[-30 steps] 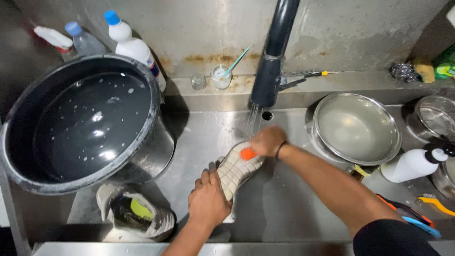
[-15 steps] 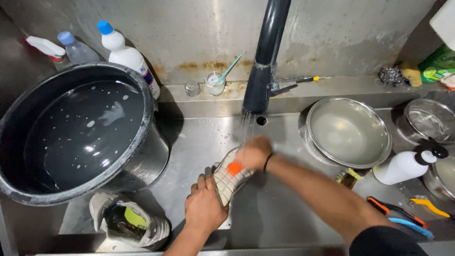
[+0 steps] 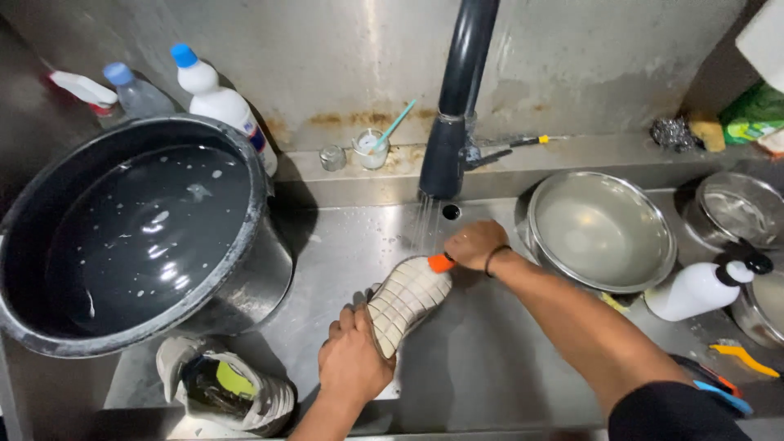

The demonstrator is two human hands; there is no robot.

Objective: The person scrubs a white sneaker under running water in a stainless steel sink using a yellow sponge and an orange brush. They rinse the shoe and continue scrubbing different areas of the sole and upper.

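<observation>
A: Item, left hand (image 3: 353, 363)?
B: Grip closing around shoe (image 3: 406, 300), sole upturned for scrubbing.
A: Right hand (image 3: 476, 243)?
B: Clasping orange brush (image 3: 440, 262) at the toe, under running faucet (image 3: 454, 106).

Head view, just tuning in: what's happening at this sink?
A person is washing a white shoe with a gridded sole in a stainless steel sink. The left hand grips the shoe sole-up, while the right hand holds an orange-tipped tool against its far end, just under the running dark faucet. A second white shoe with a yellow insole lies beside a large dark water-filled tub. A round steel bowl sits to the right.
</observation>
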